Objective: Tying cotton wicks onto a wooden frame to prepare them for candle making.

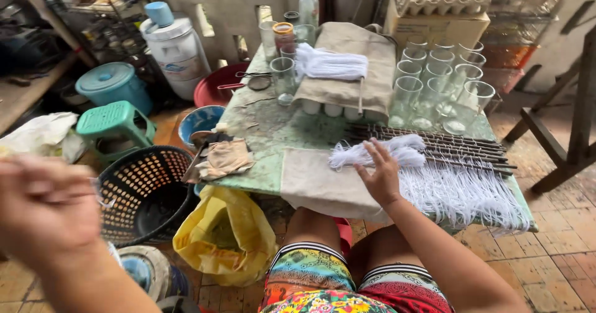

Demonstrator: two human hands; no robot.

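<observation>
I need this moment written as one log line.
right hand: flat on white strings | left hand: raised, blurred, off table | glasses: upright behind

The person's arms are bare — no sleeves, no rings or bracelets visible on the right hand (pixel 380 175); the left hand (pixel 43 210) is blurred; the shorts (pixel 347 285) are bright and multicoloured — floral patches, black-and-white striped bands, red on the right leg.

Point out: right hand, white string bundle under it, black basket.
right hand (pixel 380 175), head view, back of hand
white string bundle (pixel 403 150), head view, upper strands
black basket (pixel 144 192), head view, inner wall
</observation>
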